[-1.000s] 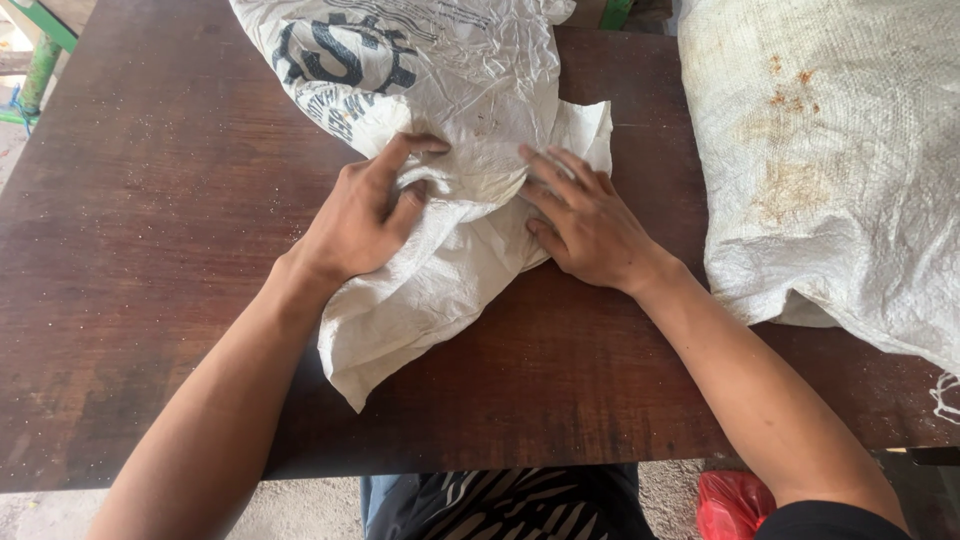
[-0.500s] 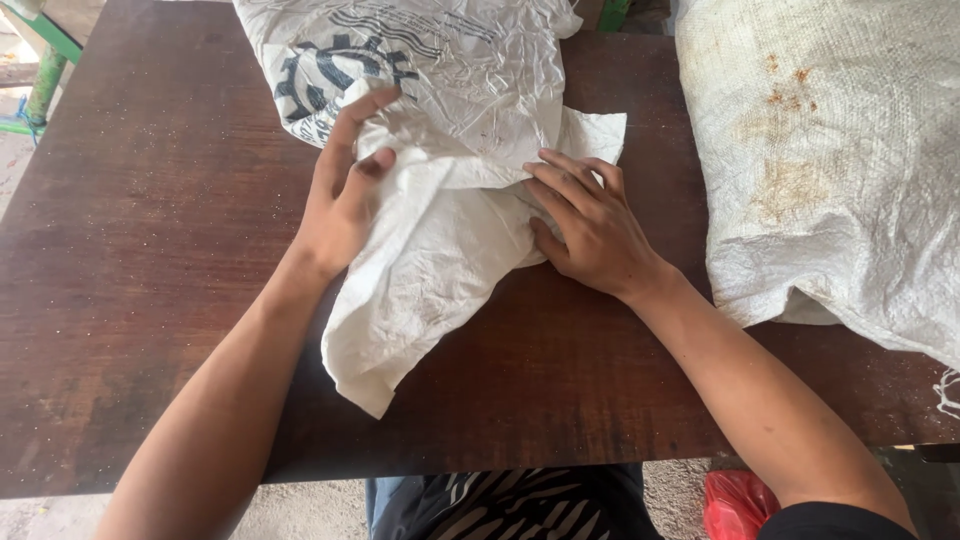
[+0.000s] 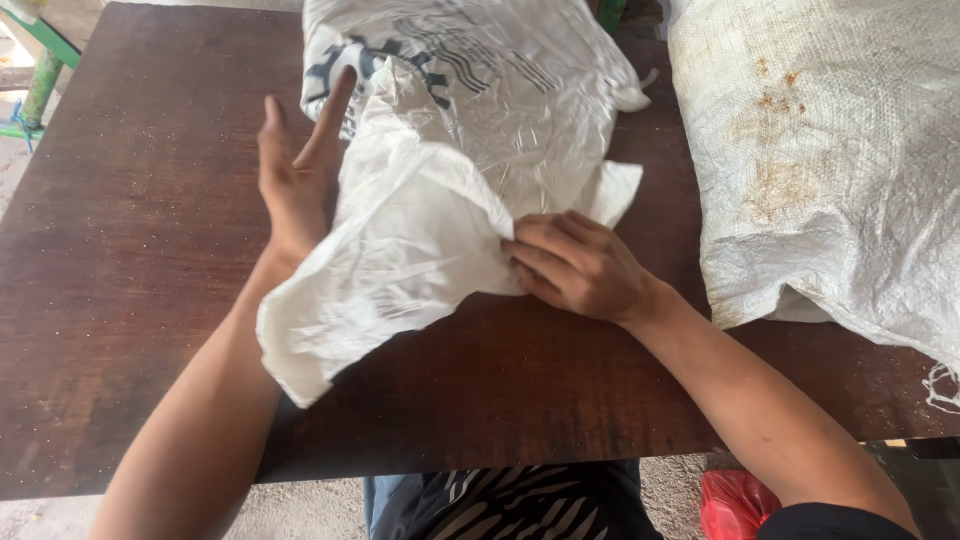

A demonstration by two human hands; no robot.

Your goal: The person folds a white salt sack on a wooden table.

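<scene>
White woven plastic sack, crumpled and creased, black printed round emblem near its top, lies across the middle of the dark brown wooden table; its lower end is bunched into a loose fold that sags toward the near table edge. Material thin, crinkly, semi-glossy weave. Left hand stands on edge against the left side of the fold, palm to the fabric, fingers straight and spread upward, grip released, nothing clasped. Right hand lies flat on the sack's right side, fingertips pressing into a crease, fingers bent but not closed round anything, grip released too. A flap of the sack pokes out just beyond the right hand. To the right, apart from the first, a second sack, bigger, off-white coarse weave with rusty brown stains, bulky, hanging past the table's right edge with a frayed thread. Table surface scuffed, speckled. Green metal frame at far left. Below the near edge, striped black-and-white clothing and a red plastic bag on the ground.
</scene>
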